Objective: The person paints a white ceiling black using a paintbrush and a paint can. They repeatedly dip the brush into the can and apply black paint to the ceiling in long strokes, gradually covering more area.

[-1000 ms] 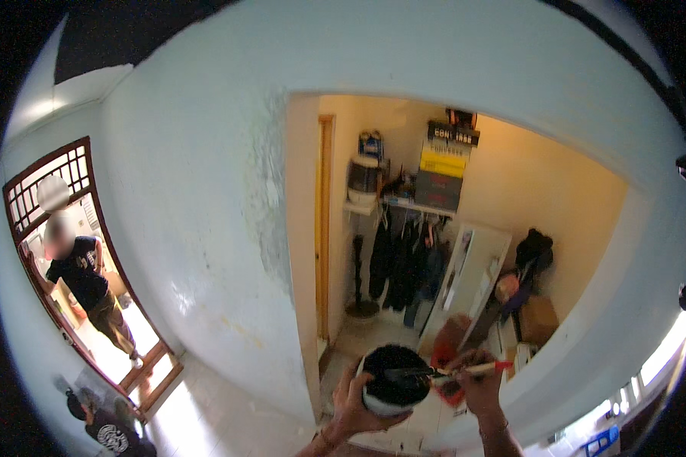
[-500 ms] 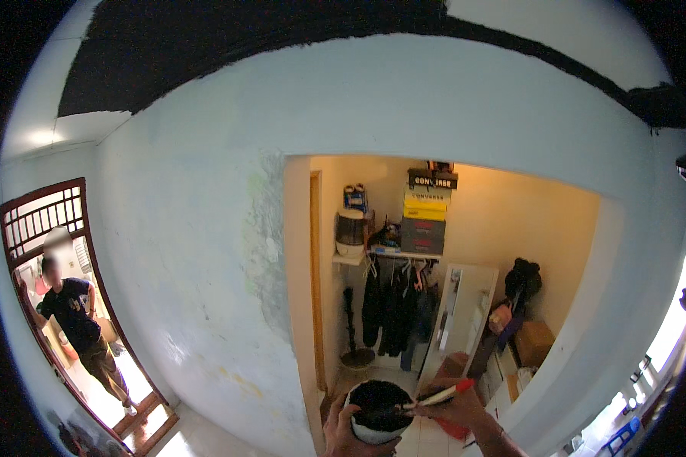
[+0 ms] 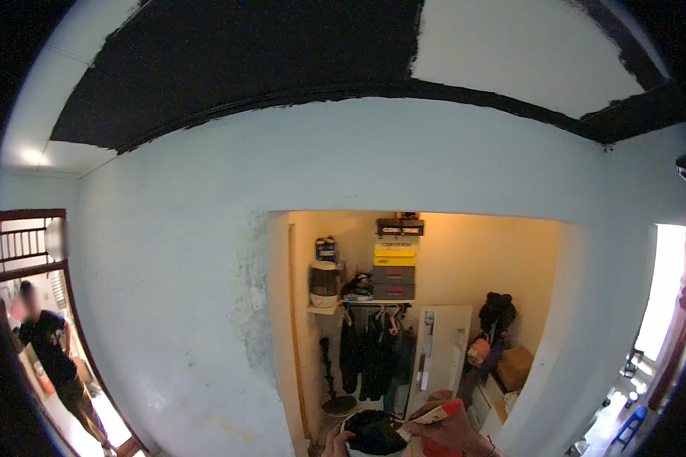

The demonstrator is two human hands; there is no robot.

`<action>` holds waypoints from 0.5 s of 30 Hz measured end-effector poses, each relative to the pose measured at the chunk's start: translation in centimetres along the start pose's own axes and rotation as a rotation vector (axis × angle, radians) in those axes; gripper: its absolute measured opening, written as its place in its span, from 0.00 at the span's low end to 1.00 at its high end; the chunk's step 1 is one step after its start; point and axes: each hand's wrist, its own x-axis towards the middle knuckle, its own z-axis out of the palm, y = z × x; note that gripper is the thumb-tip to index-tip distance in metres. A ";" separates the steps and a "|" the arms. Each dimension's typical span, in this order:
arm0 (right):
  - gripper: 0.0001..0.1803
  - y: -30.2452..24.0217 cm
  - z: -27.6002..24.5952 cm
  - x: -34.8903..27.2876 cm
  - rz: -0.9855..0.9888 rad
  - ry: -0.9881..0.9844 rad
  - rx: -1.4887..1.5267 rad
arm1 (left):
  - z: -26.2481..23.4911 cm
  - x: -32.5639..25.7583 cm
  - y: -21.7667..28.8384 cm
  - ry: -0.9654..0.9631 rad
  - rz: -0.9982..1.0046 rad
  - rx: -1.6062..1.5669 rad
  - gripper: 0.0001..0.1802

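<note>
Fingers (image 3: 442, 430) grip red-handled brush (image 3: 437, 412) over black-filled paint pot (image 3: 373, 436).

Above the hands, the pale wall (image 3: 404, 160) is bare up to the black-painted ceiling (image 3: 236, 68), so a hand could rise freely there. Ahead, the doorway (image 3: 427, 320) is crowded: a shelf (image 3: 328, 308) of stacked boxes (image 3: 394, 266), hanging clothes (image 3: 373, 350), a white panel (image 3: 442, 346). A person (image 3: 53, 358) stands far left.

Small wall shelf (image 3: 324, 309) in yellow-lit closet carries white-and-grey cylindrical appliance (image 3: 323, 283). Longer shelf above the clothes rail (image 3: 373, 302) bears stacked grey, yellow and black storage boxes (image 3: 394, 263); dark clutter beside them.
</note>
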 end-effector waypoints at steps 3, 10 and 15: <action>0.13 -0.3 -0.7 -1.7 -0.023 0.075 0.058 | 0.8 0.3 0.0 -0.067 0.007 -0.026 0.54; 0.12 -1.4 -2.8 -4.7 0.139 0.164 -0.015 | 3.5 0.5 0.3 -0.233 0.030 -0.101 0.54; 0.14 -0.5 -4.8 -5.6 0.158 0.201 -0.164 | 5.4 0.5 0.8 -0.318 0.045 -0.147 0.54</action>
